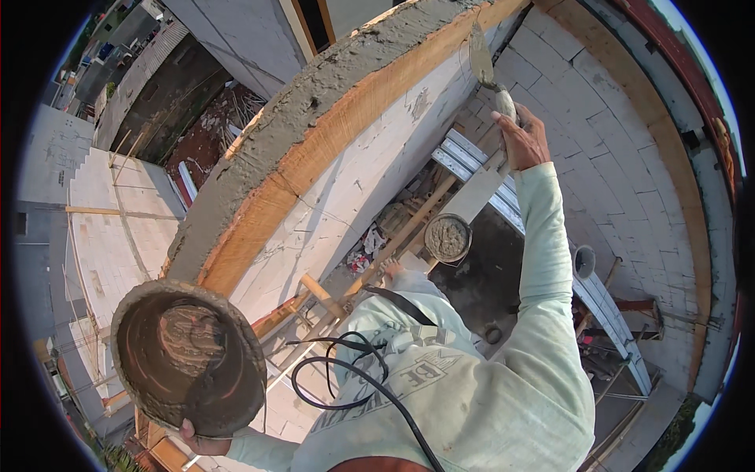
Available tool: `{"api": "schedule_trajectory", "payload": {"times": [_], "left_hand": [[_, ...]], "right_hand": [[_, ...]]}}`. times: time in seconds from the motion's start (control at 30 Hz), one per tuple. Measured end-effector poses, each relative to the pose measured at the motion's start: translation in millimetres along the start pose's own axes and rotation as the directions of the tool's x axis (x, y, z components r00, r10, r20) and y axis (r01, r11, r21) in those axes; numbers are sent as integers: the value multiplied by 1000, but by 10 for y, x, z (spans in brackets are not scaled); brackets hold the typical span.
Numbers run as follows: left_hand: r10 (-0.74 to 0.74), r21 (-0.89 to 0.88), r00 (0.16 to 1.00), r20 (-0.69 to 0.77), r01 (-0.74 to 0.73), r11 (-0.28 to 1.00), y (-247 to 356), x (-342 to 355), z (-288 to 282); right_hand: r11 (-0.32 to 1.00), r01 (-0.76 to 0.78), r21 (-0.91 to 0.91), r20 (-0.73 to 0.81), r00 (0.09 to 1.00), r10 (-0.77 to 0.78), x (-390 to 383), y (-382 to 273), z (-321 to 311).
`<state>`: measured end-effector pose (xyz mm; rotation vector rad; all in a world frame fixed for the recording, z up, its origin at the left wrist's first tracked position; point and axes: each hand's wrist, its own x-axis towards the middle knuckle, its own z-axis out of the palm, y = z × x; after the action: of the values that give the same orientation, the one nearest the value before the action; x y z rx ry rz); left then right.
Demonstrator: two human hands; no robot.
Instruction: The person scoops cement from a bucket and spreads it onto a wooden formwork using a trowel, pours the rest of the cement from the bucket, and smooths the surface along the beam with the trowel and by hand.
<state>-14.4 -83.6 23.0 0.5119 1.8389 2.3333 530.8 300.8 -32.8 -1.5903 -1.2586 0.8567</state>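
My left hand (pixel 197 436) grips the lower side of a mortar-coated bucket (pixel 197 362) at the lower left, tilted so its inside shows, with wet mortar in it. My right hand (pixel 524 140) is closed on the handle of a trowel (pixel 481 59), whose mortar-smeared blade is at the wall top's far end. A band of wet mortar (pixel 271 141) runs along the wall top beside a wooden form board (pixel 259 185). Below, between the hands, a second bucket (pixel 448 236) holds grey mortar.
Pale block walls (pixel 598 157) surround a drop with a dark floor (pixel 472 287), wooden planks (pixel 409 228), metal channels (pixel 464 161) and debris. Black cables (pixel 338 377) loop by my shirt. A bare foot (pixel 391 267) shows below me. Neighbouring roofs and walls (pixel 126 197) lie at left.
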Motion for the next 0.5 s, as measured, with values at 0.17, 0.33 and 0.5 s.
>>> {"api": "schedule_trajectory", "payload": {"times": [0.17,0.33,0.5], "left_hand": [[147,53,989,2,-146,988,-151,474,342],[164,186,973,163,-193,963,-180,359,1066],[234,-255,870,433,-130,958,-647,327,1489]], "right_hand": [[894,-338,293,1,936,353,-741,767,-120],[793,-409,450,93,905,415,-1425,813,164],[701,-405,586,236,914,331,-1742,396,429]]}}
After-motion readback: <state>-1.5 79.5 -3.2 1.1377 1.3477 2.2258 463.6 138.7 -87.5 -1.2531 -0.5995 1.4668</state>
